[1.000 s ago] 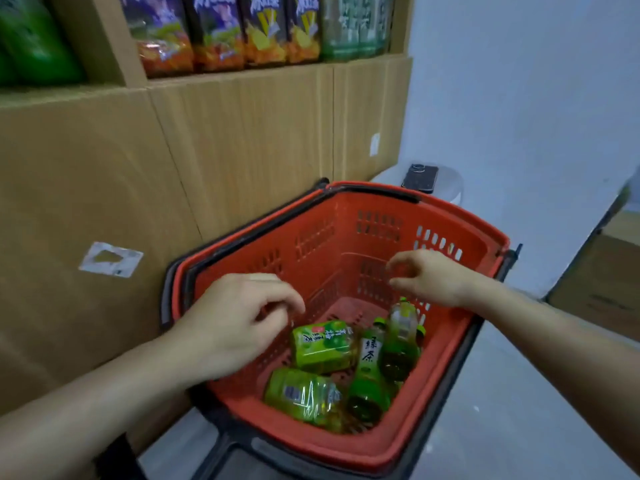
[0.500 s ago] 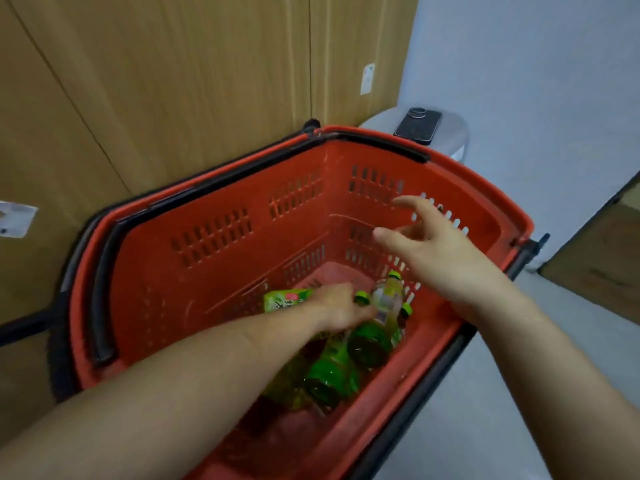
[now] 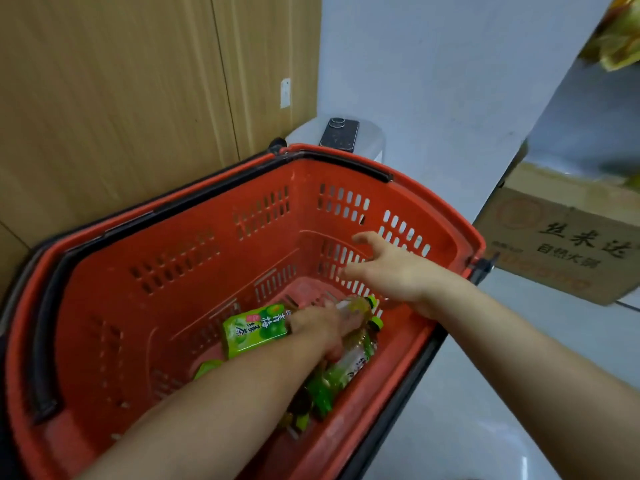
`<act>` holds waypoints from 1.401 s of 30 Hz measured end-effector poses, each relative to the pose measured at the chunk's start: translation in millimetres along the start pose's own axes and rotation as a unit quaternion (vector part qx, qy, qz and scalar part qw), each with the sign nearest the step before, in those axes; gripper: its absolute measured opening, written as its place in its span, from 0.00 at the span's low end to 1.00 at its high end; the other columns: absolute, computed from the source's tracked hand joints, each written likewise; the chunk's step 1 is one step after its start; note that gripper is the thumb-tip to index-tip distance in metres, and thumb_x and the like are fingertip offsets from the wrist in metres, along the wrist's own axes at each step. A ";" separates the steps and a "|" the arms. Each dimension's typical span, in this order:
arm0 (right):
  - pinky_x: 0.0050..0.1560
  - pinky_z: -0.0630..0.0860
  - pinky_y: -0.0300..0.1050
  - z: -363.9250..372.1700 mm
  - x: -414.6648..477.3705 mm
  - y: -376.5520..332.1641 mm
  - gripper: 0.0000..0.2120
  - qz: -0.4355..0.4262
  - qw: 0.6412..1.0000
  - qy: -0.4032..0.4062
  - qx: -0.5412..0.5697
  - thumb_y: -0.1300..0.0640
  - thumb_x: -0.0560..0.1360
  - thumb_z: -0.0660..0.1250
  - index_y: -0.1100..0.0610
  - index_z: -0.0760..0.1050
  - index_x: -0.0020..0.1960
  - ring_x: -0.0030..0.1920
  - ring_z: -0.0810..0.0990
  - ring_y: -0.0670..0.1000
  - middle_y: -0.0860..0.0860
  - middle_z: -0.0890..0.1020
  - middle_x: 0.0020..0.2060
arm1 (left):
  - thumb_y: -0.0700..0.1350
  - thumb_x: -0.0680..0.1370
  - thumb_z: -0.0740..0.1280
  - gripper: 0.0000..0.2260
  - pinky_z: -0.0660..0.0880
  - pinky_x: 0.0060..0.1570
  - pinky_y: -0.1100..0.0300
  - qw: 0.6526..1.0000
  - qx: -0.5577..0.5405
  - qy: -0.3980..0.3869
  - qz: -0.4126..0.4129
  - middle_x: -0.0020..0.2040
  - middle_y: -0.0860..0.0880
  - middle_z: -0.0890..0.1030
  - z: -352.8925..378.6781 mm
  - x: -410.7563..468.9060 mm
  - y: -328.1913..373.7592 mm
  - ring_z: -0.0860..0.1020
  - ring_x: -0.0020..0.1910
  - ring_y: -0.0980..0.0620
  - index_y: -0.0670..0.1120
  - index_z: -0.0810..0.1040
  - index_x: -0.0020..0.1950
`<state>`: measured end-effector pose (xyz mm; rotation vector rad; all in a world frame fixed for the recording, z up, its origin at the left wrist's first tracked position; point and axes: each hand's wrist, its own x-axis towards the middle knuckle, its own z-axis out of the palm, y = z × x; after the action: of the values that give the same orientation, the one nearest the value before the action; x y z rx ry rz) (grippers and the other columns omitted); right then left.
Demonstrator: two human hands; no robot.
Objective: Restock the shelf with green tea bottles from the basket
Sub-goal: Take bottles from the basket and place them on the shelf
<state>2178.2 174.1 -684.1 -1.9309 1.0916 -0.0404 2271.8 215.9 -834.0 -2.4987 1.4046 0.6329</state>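
Observation:
A red plastic basket [image 3: 180,265] with black handles fills the view. Several green tea bottles lie at its bottom. My left hand [image 3: 320,327] reaches deep inside and closes around one green tea bottle [image 3: 349,362] with a yellow-green cap. A second bottle with a bright green label [image 3: 254,329] lies just left of that hand. My right hand [image 3: 391,268] hovers with fingers spread above the basket's right side, holding nothing. My left forearm hides more bottles underneath.
A wooden panel wall [image 3: 121,98] stands behind the basket. A grey bin [image 3: 372,140] with a dark phone [image 3: 339,131] on top sits beyond the far rim. A cardboard box [image 3: 568,244] rests on the floor at right.
The view has tilted down from the shelf to the basket. My left hand has gone down among the bottles and closed on one. My right hand stays spread above the right side.

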 end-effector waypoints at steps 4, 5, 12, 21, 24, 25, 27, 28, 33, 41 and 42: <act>0.60 0.75 0.54 -1.3 23.3 -3.2 0.36 0.095 0.985 -0.035 -0.136 0.42 0.76 0.64 0.58 0.56 0.75 0.63 0.75 0.59 0.58 0.70 0.70 | 0.56 0.65 0.75 0.26 0.74 0.49 0.60 0.989 -0.144 0.010 -0.026 0.58 0.46 0.81 -15.2 5.6 -49.0 0.80 0.56 0.46 0.49 0.75 0.60; 0.59 0.76 0.58 -0.6 31.0 -5.7 0.37 0.118 0.981 -0.052 -0.148 0.40 0.76 0.62 0.61 0.56 0.75 0.62 0.76 0.62 0.60 0.68 0.71 | 0.54 0.64 0.75 0.25 0.74 0.47 0.61 0.970 -0.241 0.023 -0.029 0.55 0.46 0.82 -22.7 6.3 -61.6 0.80 0.53 0.46 0.50 0.76 0.58; 0.52 0.77 0.55 29.6 88.6 -14.1 0.41 0.078 0.952 0.085 0.284 0.46 0.65 0.77 0.56 0.62 0.71 0.56 0.79 0.57 0.56 0.77 0.63 | 0.43 0.61 0.79 0.37 0.73 0.58 0.51 0.771 -0.618 -0.095 0.117 0.57 0.51 0.82 -48.1 13.3 -72.0 0.79 0.58 0.49 0.56 0.68 0.67; 0.43 0.77 0.40 18.2 94.9 -13.0 0.35 -0.066 0.935 0.140 0.320 0.52 0.64 0.79 0.50 0.64 0.65 0.47 0.80 0.46 0.47 0.78 0.51 | 0.60 0.71 0.71 0.46 0.68 0.66 0.55 0.974 -0.119 -0.187 0.048 0.74 0.41 0.64 36.7 -3.7 -43.1 0.68 0.70 0.42 0.40 0.50 0.76; 0.50 0.79 0.46 17.1 93.2 -17.5 0.40 -0.091 0.933 0.154 0.312 0.48 0.64 0.79 0.49 0.61 0.69 0.50 0.80 0.48 0.48 0.78 0.56 | 0.54 0.69 0.74 0.42 0.71 0.63 0.55 0.979 -0.159 -0.130 0.011 0.71 0.43 0.69 27.6 -4.0 -44.4 0.72 0.67 0.43 0.45 0.55 0.76; 0.53 0.78 0.48 15.2 93.3 -20.2 0.39 -0.106 0.935 0.171 0.292 0.47 0.63 0.79 0.48 0.61 0.67 0.52 0.80 0.49 0.48 0.77 0.57 | 0.53 0.69 0.74 0.40 0.73 0.61 0.57 0.971 -0.206 -0.122 -0.010 0.69 0.44 0.71 15.6 -5.2 -48.5 0.73 0.64 0.45 0.46 0.58 0.75; 0.59 0.76 0.52 9.1 92.6 -28.3 0.37 -0.131 0.934 0.196 0.270 0.43 0.61 0.78 0.45 0.61 0.62 0.54 0.79 0.50 0.46 0.76 0.56 | 0.51 0.68 0.74 0.31 0.74 0.49 0.61 0.949 -0.293 -0.110 -0.044 0.61 0.45 0.76 -19.1 -15.9 -60.4 0.76 0.55 0.48 0.44 0.69 0.68; 0.60 0.75 0.55 6.1 89.2 -33.7 0.36 -0.138 0.930 0.206 0.271 0.39 0.59 0.78 0.43 0.61 0.59 0.55 0.79 0.51 0.45 0.77 0.54 | 0.52 0.67 0.74 0.28 0.73 0.44 0.62 0.939 -0.325 -0.095 -0.055 0.56 0.45 0.78 -40.5 -25.3 -68.8 0.76 0.50 0.48 0.44 0.73 0.64; 0.54 0.79 0.60 -1.2 63.0 -66.4 0.34 -0.197 0.874 0.175 0.407 0.38 0.54 0.80 0.40 0.71 0.57 0.50 0.84 0.53 0.48 0.84 0.50 | 0.54 0.57 0.72 0.23 0.72 0.35 0.60 0.886 -0.459 0.038 -0.054 0.36 0.46 0.82 -132.8 -98.9 -128.7 0.79 0.34 0.49 0.43 0.83 0.47; 0.49 0.80 0.48 33.2 -11.0 -205.6 0.38 -0.392 0.810 0.029 0.436 0.49 0.55 0.79 0.48 0.73 0.64 0.48 0.84 0.48 0.48 0.86 0.50 | 0.43 0.61 0.76 0.21 0.75 0.31 0.64 0.707 -0.610 0.348 0.086 0.39 0.49 0.85 -186.7 -251.1 -204.6 0.81 0.34 0.55 0.46 0.80 0.53; 0.48 0.80 0.47 40.8 -23.8 -227.4 0.39 -0.410 0.792 0.002 0.452 0.50 0.54 0.80 0.49 0.73 0.64 0.48 0.84 0.48 0.49 0.86 0.50 | 0.40 0.64 0.77 0.20 0.76 0.31 0.65 0.691 -0.607 0.379 0.102 0.39 0.49 0.86 -193.4 -265.0 -212.4 0.82 0.34 0.55 0.45 0.79 0.54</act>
<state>2333.5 267.4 -538.9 -1.3296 0.0515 -0.8840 2383.0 456.3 -546.6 -4.0471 1.9253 0.7547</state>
